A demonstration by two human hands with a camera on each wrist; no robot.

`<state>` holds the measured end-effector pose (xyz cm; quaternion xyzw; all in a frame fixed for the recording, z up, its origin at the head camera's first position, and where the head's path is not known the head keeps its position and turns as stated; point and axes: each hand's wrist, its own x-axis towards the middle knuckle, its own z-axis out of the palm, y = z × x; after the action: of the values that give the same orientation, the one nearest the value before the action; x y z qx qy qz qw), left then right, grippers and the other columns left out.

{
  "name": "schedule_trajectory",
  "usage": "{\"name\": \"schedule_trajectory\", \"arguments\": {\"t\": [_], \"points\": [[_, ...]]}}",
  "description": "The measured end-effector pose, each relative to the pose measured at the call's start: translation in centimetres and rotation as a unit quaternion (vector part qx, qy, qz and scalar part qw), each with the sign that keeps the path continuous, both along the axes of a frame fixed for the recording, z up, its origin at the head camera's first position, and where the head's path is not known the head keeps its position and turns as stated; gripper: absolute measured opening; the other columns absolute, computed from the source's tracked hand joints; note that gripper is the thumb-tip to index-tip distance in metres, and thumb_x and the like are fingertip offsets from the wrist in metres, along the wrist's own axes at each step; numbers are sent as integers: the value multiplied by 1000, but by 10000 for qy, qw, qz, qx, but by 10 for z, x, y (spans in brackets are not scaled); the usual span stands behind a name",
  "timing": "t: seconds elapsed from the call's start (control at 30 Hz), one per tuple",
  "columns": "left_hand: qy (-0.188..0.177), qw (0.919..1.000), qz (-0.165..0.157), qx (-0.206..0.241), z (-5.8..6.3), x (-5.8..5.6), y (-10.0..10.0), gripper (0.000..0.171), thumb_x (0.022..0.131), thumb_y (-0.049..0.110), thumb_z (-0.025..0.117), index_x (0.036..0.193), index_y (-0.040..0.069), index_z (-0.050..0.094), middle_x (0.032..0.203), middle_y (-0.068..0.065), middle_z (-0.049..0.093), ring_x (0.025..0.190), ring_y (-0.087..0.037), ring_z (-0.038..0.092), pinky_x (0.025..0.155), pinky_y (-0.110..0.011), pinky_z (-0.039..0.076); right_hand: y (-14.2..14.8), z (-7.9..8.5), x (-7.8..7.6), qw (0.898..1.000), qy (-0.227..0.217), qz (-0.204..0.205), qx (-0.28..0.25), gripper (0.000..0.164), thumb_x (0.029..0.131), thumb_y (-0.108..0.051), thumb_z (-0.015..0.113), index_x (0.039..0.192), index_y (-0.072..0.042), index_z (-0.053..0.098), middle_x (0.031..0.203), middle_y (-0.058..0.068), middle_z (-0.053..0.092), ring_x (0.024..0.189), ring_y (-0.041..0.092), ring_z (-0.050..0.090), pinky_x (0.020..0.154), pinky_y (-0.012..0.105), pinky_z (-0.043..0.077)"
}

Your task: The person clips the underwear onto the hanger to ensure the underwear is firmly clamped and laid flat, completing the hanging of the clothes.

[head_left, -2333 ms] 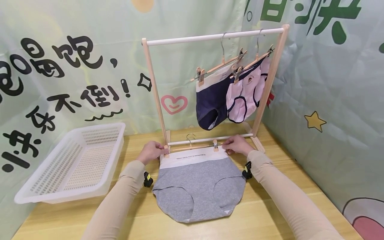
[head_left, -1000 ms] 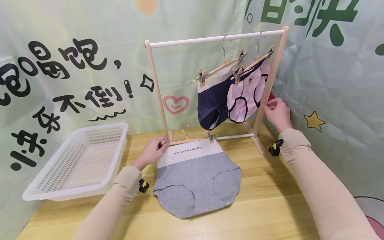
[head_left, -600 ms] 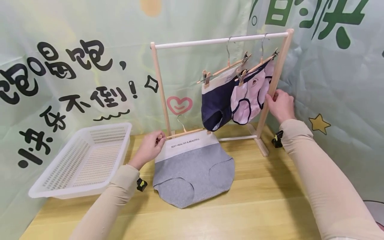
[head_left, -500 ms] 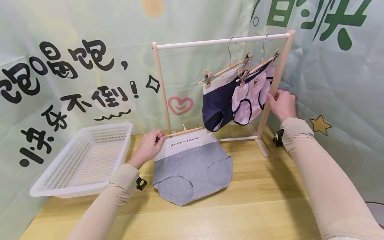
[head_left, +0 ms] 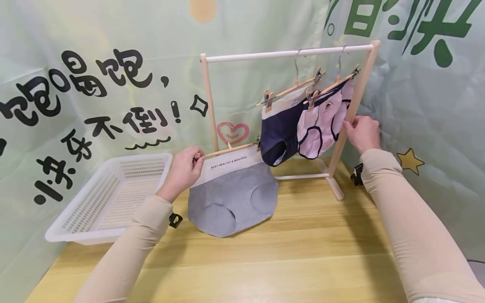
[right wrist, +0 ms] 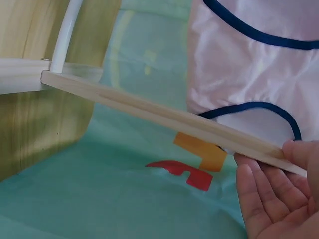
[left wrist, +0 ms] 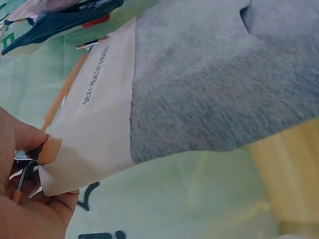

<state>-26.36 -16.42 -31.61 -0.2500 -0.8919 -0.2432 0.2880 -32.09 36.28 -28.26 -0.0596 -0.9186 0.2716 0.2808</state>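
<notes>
The left hand (head_left: 183, 168) pinches the left end of one wooden clip hanger (head_left: 227, 150), thumb and fingers closed on its clip, as the left wrist view shows (left wrist: 30, 199). One pair of grey briefs with a white printed waistband (head_left: 231, 198) is clipped to that hanger. The hanger is lifted off the light wooden tabletop (head_left: 288, 256) and tilted, its right end higher. The lower edge of the grey briefs touches the tabletop, just in front of the rack's left side.

The right hand (head_left: 363, 134) grips the right upright post of the small wooden clothes rack with a white top rail (head_left: 280, 54), with fingers curled round the post about halfway up. In the right wrist view the fingers (right wrist: 269, 194) lie against the slim wooden post.

Two more wooden clip hangers hang from the top rail, towards its right end. One carries a pair of navy briefs with a white waistband (head_left: 276, 134). The other carries a pair of pink briefs with navy trim (head_left: 322, 126), just beside the right post and the right hand. That makes three hangers and three pairs of briefs in all.

One white perforated plastic basket (head_left: 110, 198) sits on the tabletop to the left, near the left forearm. A pale green printed backdrop with black characters (head_left: 94, 92) stands behind the table.
</notes>
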Motion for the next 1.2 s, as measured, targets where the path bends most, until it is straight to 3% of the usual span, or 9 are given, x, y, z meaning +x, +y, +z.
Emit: {"name": "schedule_trajectory", "arguments": {"t": [0.1, 0.37, 0.63, 0.87, 1.07, 1.2], "points": [[142, 9999, 47, -52, 10, -1, 0, 8, 100, 4, 64, 93, 1, 66, 89, -15, 67, 77, -30, 59, 70, -42, 48, 5, 2, 0, 9999, -107, 39, 84, 42, 108, -32, 60, 107, 7, 73, 96, 31, 72, 98, 52, 63, 72, 48, 44], [263, 9995, 52, 156, 31, -1, 3, 9, 100, 5, 63, 91, 1, 65, 87, -14, 65, 78, -30, 57, 71, -40, 45, 11, 1, -1, 9997, -225, 72, 114, 44, 108, -34, 58, 110, 8, 72, 102, 33, 71, 104, 54, 61, 82, 57, 45], [-109, 9984, 403, 389, 36, -1, 10, 14, 95, 9, 57, 94, 2, 69, 86, -11, 62, 78, -28, 55, 70, -36, 42, 11, 1, -1, 9993, -301, 133, 152, 45, 108, -34, 55, 111, 8, 71, 101, 34, 70, 102, 55, 62, 81, 58, 47], [146, 9989, 373, 250, 40, -2, 14, 18, 103, 11, 66, 94, -1, 77, 88, -16, 68, 79, -31, 58, 71, -39, 43, 10, 1, -1, 9991, -340, 164, 186, 45, 108, -33, 55, 113, 9, 71, 102, 35, 71, 100, 55, 62, 76, 54, 47], [205, 9982, 511, 226, 44, 1, 13, 15, 102, 11, 70, 98, -2, 77, 89, -17, 68, 80, -33, 61, 74, -45, 47, 9, 0, -2, 9993, -298, 187, 153, 45, 109, -34, 55, 114, 8, 70, 104, 35, 70, 104, 56, 61, 81, 58, 47], [415, 9972, 529, 323, 50, 4, 12, 14, 102, 11, 71, 98, -2, 75, 89, -18, 68, 81, -36, 63, 77, -51, 49, 8, 1, -1, 9993, -306, 176, 124, 45, 109, -34, 55, 114, 8, 70, 104, 34, 70, 102, 54, 61, 75, 52, 45]]}}
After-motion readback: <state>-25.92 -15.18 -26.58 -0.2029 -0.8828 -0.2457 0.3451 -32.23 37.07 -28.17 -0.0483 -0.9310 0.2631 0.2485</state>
